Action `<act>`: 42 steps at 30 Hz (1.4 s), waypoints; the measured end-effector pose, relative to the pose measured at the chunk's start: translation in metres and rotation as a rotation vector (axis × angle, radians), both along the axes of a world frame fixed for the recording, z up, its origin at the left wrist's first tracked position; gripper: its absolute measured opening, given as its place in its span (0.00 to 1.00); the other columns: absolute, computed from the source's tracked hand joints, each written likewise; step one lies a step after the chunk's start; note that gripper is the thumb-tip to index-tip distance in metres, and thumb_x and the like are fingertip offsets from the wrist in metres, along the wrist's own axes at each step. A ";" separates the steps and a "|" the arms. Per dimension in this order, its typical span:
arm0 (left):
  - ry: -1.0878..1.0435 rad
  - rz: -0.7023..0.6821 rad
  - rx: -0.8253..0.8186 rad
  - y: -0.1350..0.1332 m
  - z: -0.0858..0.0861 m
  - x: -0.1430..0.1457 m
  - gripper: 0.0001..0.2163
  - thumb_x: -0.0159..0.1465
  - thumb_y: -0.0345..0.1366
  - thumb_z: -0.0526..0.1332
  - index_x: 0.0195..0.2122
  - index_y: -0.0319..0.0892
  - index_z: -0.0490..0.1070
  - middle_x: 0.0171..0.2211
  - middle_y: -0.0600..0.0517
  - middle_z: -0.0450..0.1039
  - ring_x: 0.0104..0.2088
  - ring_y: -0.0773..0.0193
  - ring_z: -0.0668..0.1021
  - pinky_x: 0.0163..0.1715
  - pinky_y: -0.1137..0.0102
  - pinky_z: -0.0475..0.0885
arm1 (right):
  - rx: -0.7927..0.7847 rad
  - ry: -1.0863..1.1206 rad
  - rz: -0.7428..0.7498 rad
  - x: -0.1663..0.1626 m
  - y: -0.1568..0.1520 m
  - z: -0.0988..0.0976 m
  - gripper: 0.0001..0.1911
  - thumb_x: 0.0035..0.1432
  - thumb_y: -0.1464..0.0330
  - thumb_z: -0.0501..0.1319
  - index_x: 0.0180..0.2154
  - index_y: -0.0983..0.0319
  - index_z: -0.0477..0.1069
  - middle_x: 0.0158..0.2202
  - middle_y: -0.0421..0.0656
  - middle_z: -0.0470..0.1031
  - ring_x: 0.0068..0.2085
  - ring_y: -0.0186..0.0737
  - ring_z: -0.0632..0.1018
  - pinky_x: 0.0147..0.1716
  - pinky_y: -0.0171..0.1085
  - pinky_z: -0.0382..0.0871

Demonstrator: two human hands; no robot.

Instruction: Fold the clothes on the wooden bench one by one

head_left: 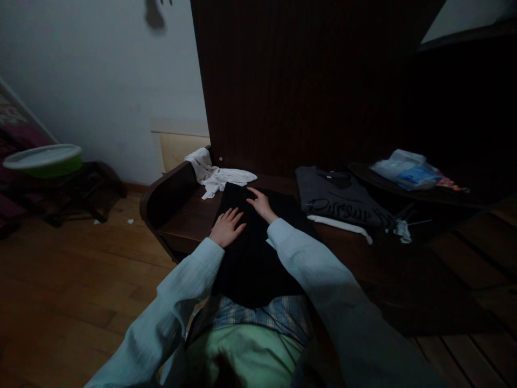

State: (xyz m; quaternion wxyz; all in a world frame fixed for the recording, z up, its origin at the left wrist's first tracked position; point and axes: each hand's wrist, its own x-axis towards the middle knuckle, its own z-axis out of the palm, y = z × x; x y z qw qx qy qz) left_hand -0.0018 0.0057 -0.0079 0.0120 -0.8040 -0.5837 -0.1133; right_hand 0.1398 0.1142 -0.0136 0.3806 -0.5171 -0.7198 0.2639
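A black garment lies spread on a dark wooden bench in front of me. My left hand rests flat on its left part, fingers stretched out. My right hand lies flat a little farther up on the same cloth, fingers spread. Both arms wear pale long sleeves. Neither hand grips anything.
A white cloth lies crumpled at the bench's far left end. A folded grey shirt with lettering sits to the right, with a white piece below it. Plastic bags rest on a dark shelf. A green basin stands at left.
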 end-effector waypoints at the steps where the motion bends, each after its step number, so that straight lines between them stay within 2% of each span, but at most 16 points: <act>1: 0.010 0.002 -0.011 -0.001 -0.001 0.000 0.22 0.64 0.44 0.46 0.56 0.41 0.59 0.60 0.46 0.55 0.60 0.54 0.57 0.55 0.59 0.56 | 0.010 -0.015 -0.036 0.000 0.001 0.000 0.25 0.50 0.72 0.57 0.53 0.62 0.63 0.41 0.44 0.73 0.34 0.37 0.74 0.39 0.38 0.68; 5: 0.035 0.004 -0.034 -0.006 0.001 0.001 0.22 0.64 0.45 0.46 0.56 0.41 0.59 0.60 0.46 0.54 0.60 0.54 0.57 0.55 0.58 0.57 | 0.209 -0.128 -0.185 -0.001 -0.002 0.001 0.25 0.53 0.72 0.54 0.55 0.63 0.59 0.49 0.51 0.67 0.45 0.41 0.71 0.46 0.40 0.65; 6: 0.035 0.006 -0.029 -0.006 0.002 0.002 0.22 0.63 0.45 0.46 0.56 0.42 0.59 0.60 0.46 0.54 0.60 0.54 0.57 0.55 0.58 0.57 | 0.272 -0.187 -0.163 -0.001 -0.004 0.002 0.24 0.55 0.72 0.52 0.55 0.63 0.60 0.50 0.51 0.66 0.48 0.42 0.70 0.48 0.41 0.63; 8: 0.037 0.015 -0.026 -0.005 0.002 0.002 0.23 0.63 0.45 0.46 0.56 0.42 0.59 0.60 0.46 0.54 0.60 0.54 0.56 0.55 0.58 0.57 | 0.327 -0.345 -0.025 -0.003 -0.009 0.003 0.19 0.58 0.69 0.50 0.52 0.63 0.64 0.51 0.50 0.66 0.52 0.42 0.66 0.52 0.41 0.59; 11: 0.052 0.016 -0.041 -0.003 0.001 0.002 0.23 0.63 0.45 0.46 0.56 0.41 0.59 0.60 0.46 0.54 0.60 0.54 0.56 0.55 0.58 0.57 | 0.229 -0.561 0.151 -0.007 -0.013 0.005 0.20 0.61 0.63 0.48 0.50 0.63 0.66 0.54 0.48 0.64 0.57 0.43 0.61 0.54 0.41 0.56; 16: 0.072 0.003 -0.089 -0.002 0.007 0.001 0.24 0.63 0.46 0.45 0.57 0.41 0.57 0.61 0.46 0.52 0.60 0.55 0.55 0.55 0.59 0.55 | 0.038 -0.669 0.205 -0.006 -0.013 0.013 0.25 0.61 0.61 0.47 0.57 0.65 0.57 0.62 0.49 0.50 0.62 0.45 0.52 0.57 0.44 0.50; 19: 0.087 -0.007 -0.164 0.005 0.012 -0.002 0.25 0.63 0.47 0.44 0.58 0.41 0.55 0.61 0.45 0.49 0.61 0.55 0.53 0.56 0.59 0.54 | 0.026 -0.668 0.231 0.008 -0.016 0.023 0.28 0.58 0.61 0.52 0.58 0.66 0.54 0.63 0.51 0.46 0.63 0.47 0.49 0.58 0.45 0.48; 21: 0.087 -0.003 -0.227 0.014 0.016 -0.004 0.26 0.63 0.49 0.43 0.60 0.41 0.52 0.62 0.45 0.47 0.61 0.55 0.52 0.56 0.58 0.53 | 0.068 -0.662 0.236 0.022 -0.018 0.029 0.29 0.56 0.61 0.54 0.58 0.64 0.54 0.63 0.50 0.48 0.62 0.46 0.50 0.58 0.45 0.47; 25: 0.104 0.030 -0.317 0.036 0.019 -0.007 0.30 0.61 0.53 0.43 0.61 0.42 0.48 0.63 0.45 0.43 0.62 0.54 0.49 0.56 0.55 0.51 | 0.114 -0.670 0.157 0.058 -0.020 0.037 0.28 0.57 0.60 0.53 0.57 0.65 0.55 0.61 0.50 0.53 0.61 0.45 0.54 0.58 0.44 0.49; 30: 0.143 0.059 -0.338 0.059 0.020 -0.012 0.27 0.62 0.49 0.45 0.61 0.44 0.47 0.63 0.45 0.43 0.62 0.53 0.49 0.55 0.55 0.53 | 0.001 -0.741 0.040 0.091 -0.018 0.030 0.29 0.56 0.60 0.54 0.57 0.67 0.56 0.58 0.53 0.58 0.59 0.47 0.59 0.55 0.43 0.53; 35: 0.162 0.078 -0.320 0.081 0.022 -0.022 0.24 0.64 0.41 0.45 0.61 0.44 0.47 0.63 0.46 0.42 0.62 0.56 0.49 0.55 0.55 0.53 | -0.050 -0.805 0.019 0.093 -0.029 0.019 0.32 0.56 0.56 0.53 0.58 0.65 0.54 0.60 0.53 0.54 0.59 0.50 0.57 0.55 0.45 0.53; 42: 0.125 0.051 -0.298 0.103 0.026 -0.025 0.22 0.64 0.37 0.45 0.60 0.43 0.49 0.63 0.46 0.45 0.62 0.56 0.51 0.55 0.55 0.53 | -0.064 -0.833 -0.035 0.085 -0.047 0.010 0.31 0.60 0.52 0.43 0.59 0.61 0.52 0.62 0.52 0.48 0.62 0.52 0.50 0.56 0.54 0.45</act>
